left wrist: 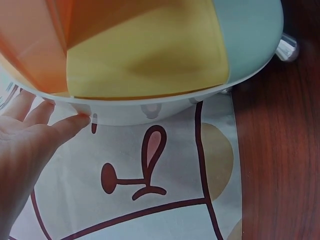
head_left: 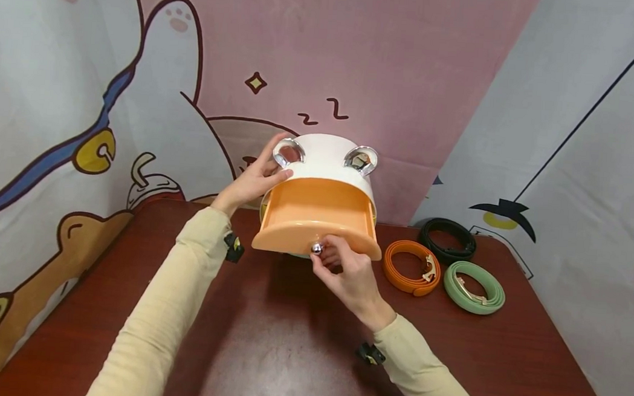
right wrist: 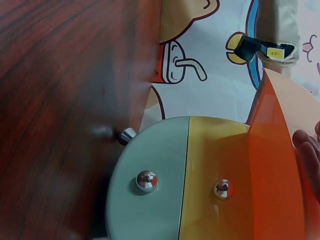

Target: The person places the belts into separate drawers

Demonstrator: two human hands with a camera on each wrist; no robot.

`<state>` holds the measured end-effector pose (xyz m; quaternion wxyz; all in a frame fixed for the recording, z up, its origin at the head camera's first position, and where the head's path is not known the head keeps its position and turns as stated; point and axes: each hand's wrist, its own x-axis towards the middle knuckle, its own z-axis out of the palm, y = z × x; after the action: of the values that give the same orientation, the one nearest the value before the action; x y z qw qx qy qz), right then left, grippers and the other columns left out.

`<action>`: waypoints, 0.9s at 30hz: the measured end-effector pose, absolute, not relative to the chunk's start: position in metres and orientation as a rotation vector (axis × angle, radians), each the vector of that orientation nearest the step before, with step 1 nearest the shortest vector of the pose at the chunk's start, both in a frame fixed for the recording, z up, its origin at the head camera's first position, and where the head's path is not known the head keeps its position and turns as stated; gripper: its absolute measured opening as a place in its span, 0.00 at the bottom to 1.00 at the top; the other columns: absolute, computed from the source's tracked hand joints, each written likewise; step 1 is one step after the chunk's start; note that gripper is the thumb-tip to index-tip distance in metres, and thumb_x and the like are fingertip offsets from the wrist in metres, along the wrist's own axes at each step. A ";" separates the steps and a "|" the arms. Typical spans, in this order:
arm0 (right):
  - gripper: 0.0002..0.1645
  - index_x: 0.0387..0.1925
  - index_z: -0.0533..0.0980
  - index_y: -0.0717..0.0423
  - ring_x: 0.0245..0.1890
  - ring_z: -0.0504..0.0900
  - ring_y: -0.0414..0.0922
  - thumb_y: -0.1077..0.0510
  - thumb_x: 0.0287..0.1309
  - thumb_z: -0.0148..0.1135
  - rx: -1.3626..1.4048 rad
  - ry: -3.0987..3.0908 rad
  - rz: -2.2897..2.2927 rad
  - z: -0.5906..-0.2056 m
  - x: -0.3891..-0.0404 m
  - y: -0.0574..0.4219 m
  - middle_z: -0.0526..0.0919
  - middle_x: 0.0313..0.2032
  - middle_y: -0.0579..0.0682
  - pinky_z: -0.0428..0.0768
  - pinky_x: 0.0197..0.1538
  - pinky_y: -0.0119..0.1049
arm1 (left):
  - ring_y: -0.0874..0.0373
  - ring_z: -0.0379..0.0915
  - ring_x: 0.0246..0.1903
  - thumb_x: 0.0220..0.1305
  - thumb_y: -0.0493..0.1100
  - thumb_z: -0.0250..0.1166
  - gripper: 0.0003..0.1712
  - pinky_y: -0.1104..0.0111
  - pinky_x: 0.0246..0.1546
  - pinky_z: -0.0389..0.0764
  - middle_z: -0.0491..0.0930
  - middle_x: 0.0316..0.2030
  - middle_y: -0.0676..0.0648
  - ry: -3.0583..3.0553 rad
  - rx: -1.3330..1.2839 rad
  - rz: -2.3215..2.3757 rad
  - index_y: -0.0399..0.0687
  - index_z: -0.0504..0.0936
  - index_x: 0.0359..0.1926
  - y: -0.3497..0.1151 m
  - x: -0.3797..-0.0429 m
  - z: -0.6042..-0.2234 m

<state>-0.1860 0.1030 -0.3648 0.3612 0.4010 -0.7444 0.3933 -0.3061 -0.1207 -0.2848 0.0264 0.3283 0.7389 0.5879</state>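
Note:
A small white drawer cabinet with two shiny silver ears stands in front of me. Its top drawer, orange, is pulled out. My right hand pinches the silver knob on that drawer's front between thumb and fingers. Against the cabinet's upper left side rests my left hand, the thumb by the front rim and other fingers behind the ear. In the left wrist view, its fingertips touch the white wall. Below the orange drawer, a yellow drawer and a green drawer are closed.
Three rolled belts lie right of the cabinet on the dark red table: orange, black and light green. A cartoon-printed cloth hangs close behind the cabinet and along the sides.

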 end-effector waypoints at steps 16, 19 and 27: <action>0.14 0.36 0.72 0.63 0.21 0.79 0.35 0.63 0.46 0.63 1.050 -1.874 0.966 -0.369 -0.176 0.101 0.80 0.24 0.47 0.75 0.24 0.23 | 0.40 0.71 0.38 0.63 0.36 0.54 0.42 0.56 0.38 0.74 0.74 0.40 0.30 2.275 1.014 1.809 0.62 0.38 0.68 -0.120 -0.308 -0.286; 0.14 0.36 0.72 0.63 0.21 0.78 0.35 0.63 0.45 0.63 1.058 -1.860 0.956 -0.370 -0.175 0.100 0.80 0.24 0.47 0.75 0.24 0.23 | 0.40 0.71 0.39 0.63 0.36 0.54 0.42 0.56 0.39 0.73 0.73 0.42 0.31 2.269 0.996 1.815 0.65 0.39 0.68 -0.121 -0.308 -0.286; 0.13 0.36 0.72 0.63 0.21 0.79 0.35 0.62 0.47 0.62 1.068 -1.860 0.925 -0.372 -0.171 0.099 0.81 0.24 0.47 0.75 0.24 0.23 | 0.35 0.69 0.43 0.63 0.36 0.54 0.42 0.54 0.41 0.72 0.71 0.46 0.31 2.248 0.992 1.837 0.59 0.38 0.69 -0.121 -0.307 -0.286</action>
<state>-0.1707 0.0995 -0.3722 0.3922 0.4205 -0.7325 0.3645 -0.3072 -0.1205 -0.2864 0.0370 0.3230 0.7322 0.5985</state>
